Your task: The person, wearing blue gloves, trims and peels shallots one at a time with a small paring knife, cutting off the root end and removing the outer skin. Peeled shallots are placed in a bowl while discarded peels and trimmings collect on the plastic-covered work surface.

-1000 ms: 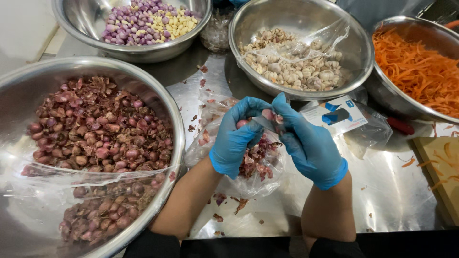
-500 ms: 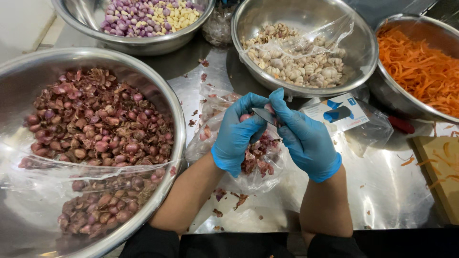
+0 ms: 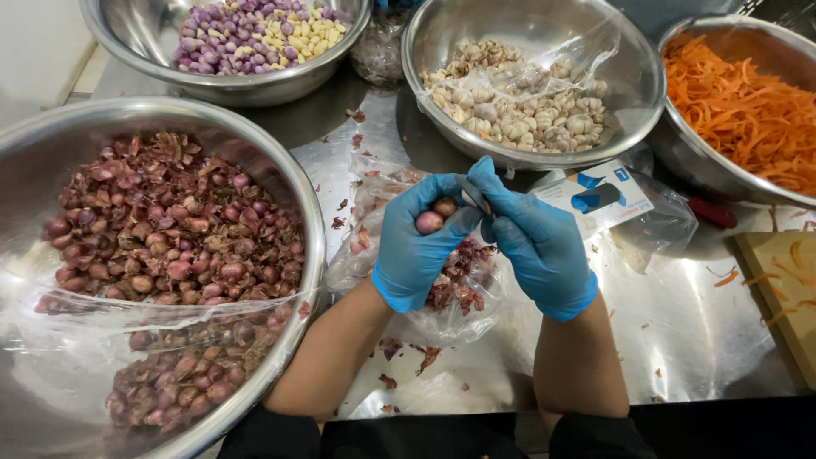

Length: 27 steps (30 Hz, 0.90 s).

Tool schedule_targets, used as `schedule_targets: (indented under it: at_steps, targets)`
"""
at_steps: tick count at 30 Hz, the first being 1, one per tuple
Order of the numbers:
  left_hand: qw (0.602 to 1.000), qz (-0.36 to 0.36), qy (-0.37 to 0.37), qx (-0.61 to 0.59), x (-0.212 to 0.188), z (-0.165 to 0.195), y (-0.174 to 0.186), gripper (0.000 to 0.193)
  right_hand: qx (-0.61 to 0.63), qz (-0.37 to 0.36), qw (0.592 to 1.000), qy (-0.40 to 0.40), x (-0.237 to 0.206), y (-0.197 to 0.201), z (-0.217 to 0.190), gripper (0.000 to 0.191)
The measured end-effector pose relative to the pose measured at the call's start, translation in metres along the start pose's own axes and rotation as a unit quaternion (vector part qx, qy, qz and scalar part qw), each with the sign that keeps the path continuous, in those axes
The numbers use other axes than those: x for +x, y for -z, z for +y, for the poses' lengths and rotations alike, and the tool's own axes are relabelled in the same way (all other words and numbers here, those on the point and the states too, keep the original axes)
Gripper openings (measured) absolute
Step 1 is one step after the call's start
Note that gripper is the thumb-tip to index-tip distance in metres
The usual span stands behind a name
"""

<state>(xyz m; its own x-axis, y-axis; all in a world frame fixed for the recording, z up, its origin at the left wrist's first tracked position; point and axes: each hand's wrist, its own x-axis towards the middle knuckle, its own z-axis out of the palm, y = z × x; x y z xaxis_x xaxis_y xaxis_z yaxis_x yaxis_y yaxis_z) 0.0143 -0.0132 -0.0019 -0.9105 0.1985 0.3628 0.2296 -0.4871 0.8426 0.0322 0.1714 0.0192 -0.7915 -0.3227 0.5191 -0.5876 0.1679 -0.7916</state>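
Both hands wear blue gloves and meet over the middle of the steel table. My left hand [image 3: 416, 246] grips a small red shallot [image 3: 429, 222] between thumb and fingers. My right hand [image 3: 535, 242] holds a small knife [image 3: 473, 192], its blade against the shallot's top. Beneath the hands lies a clear plastic bag [image 3: 399, 289] holding red shallot skins. A large steel bowl [image 3: 289, 183] of unpeeled shallots sits to the left.
At the back stand a bowl of peeled shallots and garlic [image 3: 255, 34] and a bowl of garlic bulbs [image 3: 527, 93]. A bowl of shredded carrot [image 3: 748, 110] is at the right, with a wooden board [image 3: 786, 289] and a bagged blue-and-white box [image 3: 595, 197].
The hands have stayed together over the bag, shifting slightly; the shallot has turned in my left fingers while the knife works at it.
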Motion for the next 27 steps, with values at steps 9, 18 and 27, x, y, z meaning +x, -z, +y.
schedule_targets:
  at_steps: [9, 18, 27]
  targets:
    - [0.998, 0.043, 0.043, -0.026, 0.003, -0.006, 0.001, 0.014, -0.244, 0.042, 0.969, 0.004, 0.012, -0.015, -0.011, 0.05]
    - [0.991, -0.011, 0.119, -0.056, 0.006, -0.015, 0.015, 0.022, -0.215, 0.033, 0.975, 0.033, 0.014, -0.012, -0.017, 0.047]
    - [0.99, -0.032, 0.114, -0.08, 0.009, -0.01, 0.011, 0.019, -0.036, 0.039, 0.998, -0.032, 0.008, -0.013, -0.009, 0.046]
